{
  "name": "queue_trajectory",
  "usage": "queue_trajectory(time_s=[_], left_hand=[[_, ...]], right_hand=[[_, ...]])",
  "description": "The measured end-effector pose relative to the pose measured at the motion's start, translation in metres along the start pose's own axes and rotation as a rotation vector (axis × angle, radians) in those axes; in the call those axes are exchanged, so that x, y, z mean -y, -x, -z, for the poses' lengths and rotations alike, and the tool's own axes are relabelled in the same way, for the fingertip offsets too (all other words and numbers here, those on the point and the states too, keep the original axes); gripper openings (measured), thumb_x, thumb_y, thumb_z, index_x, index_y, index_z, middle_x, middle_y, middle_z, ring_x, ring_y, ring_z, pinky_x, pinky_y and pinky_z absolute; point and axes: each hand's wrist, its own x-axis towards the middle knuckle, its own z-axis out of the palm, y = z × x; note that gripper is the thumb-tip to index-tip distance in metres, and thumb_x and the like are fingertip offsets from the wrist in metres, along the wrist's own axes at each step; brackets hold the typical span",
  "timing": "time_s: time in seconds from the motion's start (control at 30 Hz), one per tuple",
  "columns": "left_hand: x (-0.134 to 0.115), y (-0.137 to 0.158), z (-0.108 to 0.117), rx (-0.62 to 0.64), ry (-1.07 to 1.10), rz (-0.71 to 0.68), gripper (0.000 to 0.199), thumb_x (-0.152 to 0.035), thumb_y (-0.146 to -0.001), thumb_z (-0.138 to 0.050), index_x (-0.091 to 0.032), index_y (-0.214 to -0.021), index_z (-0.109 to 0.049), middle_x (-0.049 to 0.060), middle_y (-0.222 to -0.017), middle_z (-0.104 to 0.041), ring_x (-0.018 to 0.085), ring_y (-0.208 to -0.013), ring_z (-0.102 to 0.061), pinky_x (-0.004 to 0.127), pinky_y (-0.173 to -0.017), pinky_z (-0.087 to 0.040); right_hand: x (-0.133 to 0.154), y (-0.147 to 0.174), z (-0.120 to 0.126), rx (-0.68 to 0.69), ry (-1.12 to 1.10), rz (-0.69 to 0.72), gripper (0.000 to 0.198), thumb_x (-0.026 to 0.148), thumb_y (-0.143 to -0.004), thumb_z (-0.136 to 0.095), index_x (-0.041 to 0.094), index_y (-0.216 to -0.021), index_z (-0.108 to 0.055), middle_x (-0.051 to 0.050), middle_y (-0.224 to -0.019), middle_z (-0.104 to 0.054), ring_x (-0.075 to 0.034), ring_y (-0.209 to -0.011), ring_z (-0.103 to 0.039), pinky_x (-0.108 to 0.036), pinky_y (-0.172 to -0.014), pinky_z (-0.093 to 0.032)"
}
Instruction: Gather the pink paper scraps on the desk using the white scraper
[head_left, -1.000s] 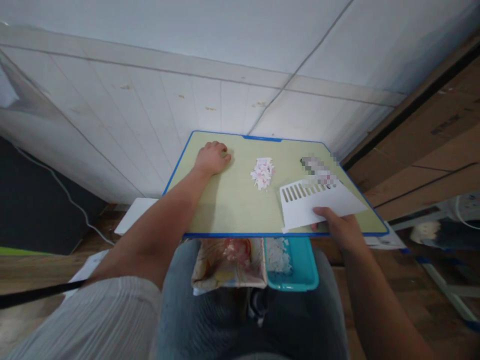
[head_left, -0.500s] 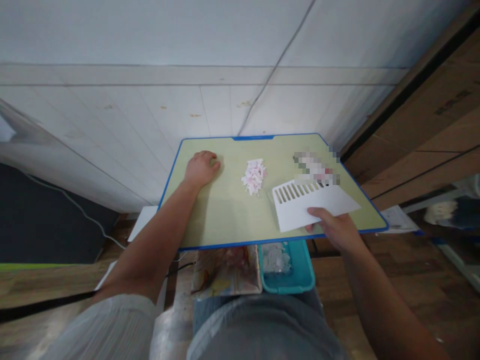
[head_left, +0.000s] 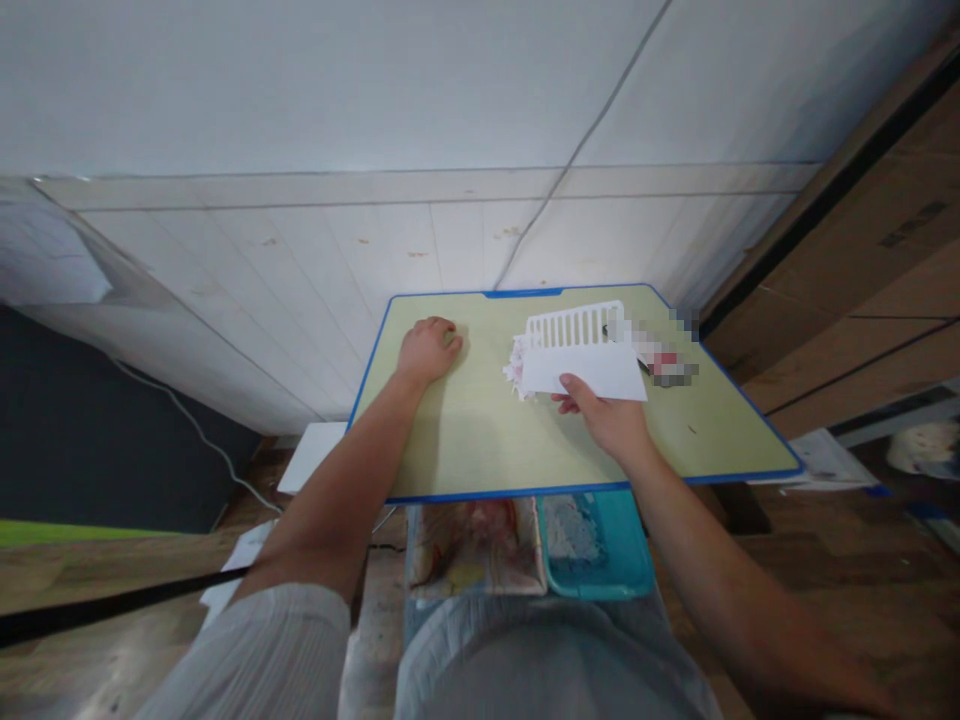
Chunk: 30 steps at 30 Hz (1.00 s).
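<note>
On the left part of the pale yellow tabletop (head_left: 472,440), my left hand (head_left: 430,348) rests palm down. Its fingers are loosely bent, the thumb stands a little apart, and no object shows in it. My right hand (head_left: 604,415) grips a white slotted card (head_left: 585,372) by its near edge, thumb on top and fingers beneath. A row of long cut-out slots runs along the card's far side. Small white and pinkish paper scraps (head_left: 516,370) lie in a pile at the card's left end, which partly covers them.
A blurred-out item (head_left: 660,355) lies right of the card. Below the table's near edge sit a turquoise bin (head_left: 637,560) with clear or whitish pieces inside and a patterned box (head_left: 472,570). Behind stands a white wall (head_left: 360,250) with a hanging cable (head_left: 559,185); cardboard boxes (head_left: 862,300) stand right.
My right hand has carried the slotted card left and farther back, over part of the scrap pile. My left hand stays at its place on the table. The whole view has shifted slightly.
</note>
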Motion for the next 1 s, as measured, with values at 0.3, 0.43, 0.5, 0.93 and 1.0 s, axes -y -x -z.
queue_trajectory(time_s=[0.3,0.43,0.5,0.93,1.0], left_hand=[[-0.010,0.002,0.005,0.028,0.007,0.019,0.046,-0.036,-0.115,-0.061,-0.019,-0.149,-0.087,0.023,-0.167,-0.082,0.043,-0.159,-0.072,0.060,-0.139,-0.057],[-0.016,0.003,0.003,0.019,-0.012,0.045,0.044,-0.034,-0.116,-0.062,-0.021,-0.150,-0.086,0.022,-0.167,-0.081,0.043,-0.158,-0.071,0.060,-0.138,-0.056],[-0.020,0.004,0.001,0.017,-0.025,0.084,0.045,-0.034,-0.118,-0.060,-0.021,-0.153,-0.084,0.023,-0.169,-0.080,0.044,-0.160,-0.071,0.061,-0.138,-0.056],[-0.016,0.011,-0.004,0.001,0.071,0.092,0.044,-0.031,-0.115,-0.063,-0.022,-0.152,-0.085,0.019,-0.171,-0.083,0.041,-0.165,-0.073,0.061,-0.144,-0.051],[-0.016,0.011,-0.003,0.012,0.083,0.091,0.043,-0.031,-0.114,-0.065,-0.021,-0.151,-0.086,0.019,-0.171,-0.083,0.040,-0.165,-0.072,0.059,-0.145,-0.051]], right_hand=[[-0.006,0.016,0.024,-0.037,0.051,0.001,0.052,0.075,-0.094,-0.093,0.025,-0.092,-0.082,-0.009,-0.079,-0.087,-0.027,-0.061,-0.078,-0.046,-0.071,-0.072],[-0.009,0.017,0.023,0.023,0.073,0.006,0.059,0.082,-0.093,-0.094,0.025,-0.089,-0.081,-0.010,-0.077,-0.086,-0.027,-0.061,-0.079,-0.047,-0.074,-0.074],[-0.012,0.015,0.022,0.002,0.056,0.013,0.062,0.084,-0.091,-0.096,0.025,-0.092,-0.080,-0.009,-0.079,-0.087,-0.028,-0.062,-0.080,-0.047,-0.073,-0.074],[-0.011,0.015,0.027,0.013,0.078,0.015,0.056,0.081,-0.092,-0.096,0.026,-0.091,-0.082,-0.009,-0.080,-0.088,-0.030,-0.065,-0.082,-0.048,-0.076,-0.075],[-0.010,0.014,0.031,-0.062,0.083,0.015,0.055,0.079,-0.094,-0.094,0.026,-0.096,-0.082,-0.009,-0.081,-0.089,-0.029,-0.065,-0.081,-0.047,-0.073,-0.074]])
